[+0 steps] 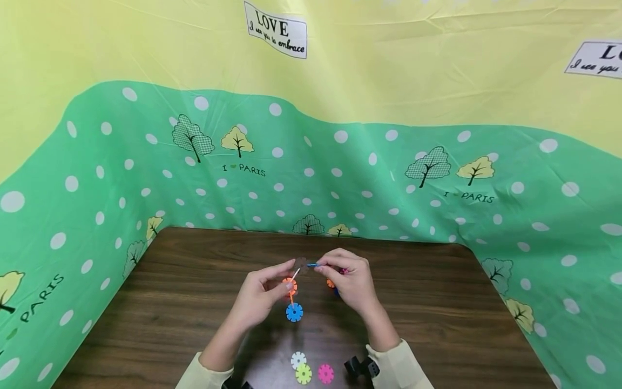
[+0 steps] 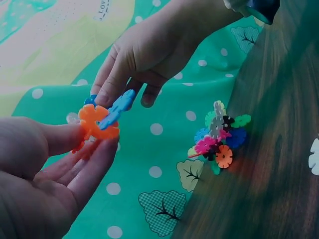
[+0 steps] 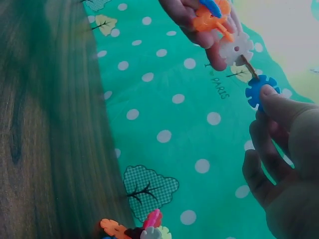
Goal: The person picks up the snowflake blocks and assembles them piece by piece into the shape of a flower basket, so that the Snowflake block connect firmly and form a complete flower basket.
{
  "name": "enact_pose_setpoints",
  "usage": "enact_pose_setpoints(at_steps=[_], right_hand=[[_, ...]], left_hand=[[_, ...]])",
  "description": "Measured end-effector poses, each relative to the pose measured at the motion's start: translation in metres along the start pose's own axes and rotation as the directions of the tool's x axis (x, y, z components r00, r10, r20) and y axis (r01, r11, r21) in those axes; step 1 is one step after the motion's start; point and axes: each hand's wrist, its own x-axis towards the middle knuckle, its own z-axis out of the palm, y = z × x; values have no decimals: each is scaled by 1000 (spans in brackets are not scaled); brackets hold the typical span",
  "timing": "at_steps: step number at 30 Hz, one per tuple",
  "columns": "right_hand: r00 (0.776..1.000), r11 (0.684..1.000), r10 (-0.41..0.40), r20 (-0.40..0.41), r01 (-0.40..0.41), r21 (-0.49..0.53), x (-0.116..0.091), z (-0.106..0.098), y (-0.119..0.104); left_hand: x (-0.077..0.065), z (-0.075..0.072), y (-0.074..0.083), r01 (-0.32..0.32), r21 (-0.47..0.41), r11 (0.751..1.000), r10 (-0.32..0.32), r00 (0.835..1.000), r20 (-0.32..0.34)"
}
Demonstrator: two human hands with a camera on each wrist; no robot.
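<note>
My left hand [image 1: 257,294] pinches an orange notched plastic disc [image 2: 95,122] between thumb and fingers. A blue disc [image 1: 293,312] is joined to the orange part and hangs below it in the head view. A white disc [image 3: 236,49] also sits on this small assembly, edge-on in the head view. My right hand [image 1: 350,281] pinches another blue disc [image 3: 260,93] between thumb and fingertips, close beside the white disc. Whether the blue and white discs touch or interlock cannot be told. Both hands are raised above the table.
A multicoloured cluster of joined discs [image 2: 219,137] stands on the dark wooden table [image 1: 146,319], partly hidden behind my right hand. Loose white [image 1: 298,360], yellow-green [image 1: 303,373] and pink discs [image 1: 326,373] lie near the front. A printed green and yellow cloth [image 1: 340,189] surrounds the table.
</note>
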Motion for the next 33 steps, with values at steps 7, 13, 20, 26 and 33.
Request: enact_pose_setpoints(at_steps=[7, 13, 20, 26, 33], right_hand=[[994, 994, -106, 1, 106, -10, 0, 2, -1], [986, 986, -164, 16, 164, -25, 0, 5, 0], [980, 981, -193, 42, 195, -26, 1, 8, 0], [993, 993, -115, -6, 115, 12, 2, 4, -2], [998, 998, -57, -6, 57, 40, 1, 0, -1]], left_hand=[[-2, 1, 1, 39, 92, 995, -34, 998, -57], [-4, 2, 5, 35, 146, 989, -23, 996, -82], [-4, 1, 6, 26, 161, 987, -12, 996, -86], [0, 3, 1, 0, 1, 1000, 0, 997, -71], [3, 7, -8, 42, -181, 983, -75, 982, -176]])
